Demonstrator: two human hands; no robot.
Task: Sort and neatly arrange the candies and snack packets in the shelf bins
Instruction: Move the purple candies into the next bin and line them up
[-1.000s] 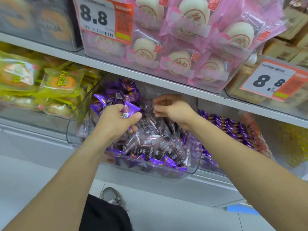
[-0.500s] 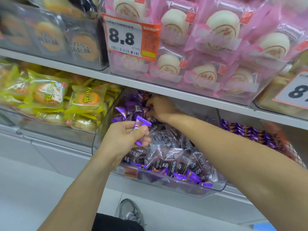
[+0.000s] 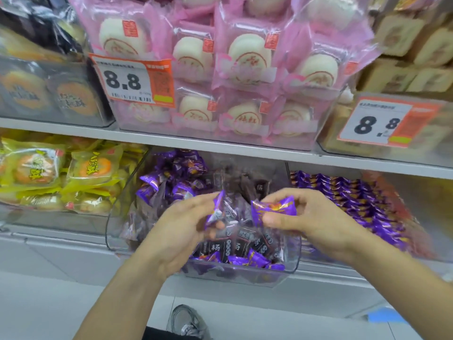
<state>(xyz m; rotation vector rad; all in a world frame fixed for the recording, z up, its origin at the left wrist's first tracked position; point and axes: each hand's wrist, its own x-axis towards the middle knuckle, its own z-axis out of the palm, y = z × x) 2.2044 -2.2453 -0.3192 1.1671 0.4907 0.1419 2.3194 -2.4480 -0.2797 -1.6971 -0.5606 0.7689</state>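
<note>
A clear plastic bin (image 3: 291, 263) on the lower shelf holds a mix of purple candy packets (image 3: 171, 185) and dark clear-wrapped candies (image 3: 220, 246). Over the bin's front half, my left hand (image 3: 176, 231) grips one purple packet (image 3: 217, 207) between thumb and fingers. My right hand (image 3: 316, 222) pinches another purple packet (image 3: 272, 209) with an orange print. The two hands are close together, packets almost touching.
To the right lies a neat row of purple packets (image 3: 355, 195). Yellow pastry packs (image 3: 90, 170) fill the left bin. Above, pink bun packs (image 3: 245, 60) and price tags (image 3: 132, 82) sit over the shelf edge (image 3: 245, 146). My shoe (image 3: 188, 322) is on the floor below.
My right hand has pulled back out from the rear of the bin holding a purple packet. The left hand shifted right toward it, still holding its packet. The view dropped lower.
</note>
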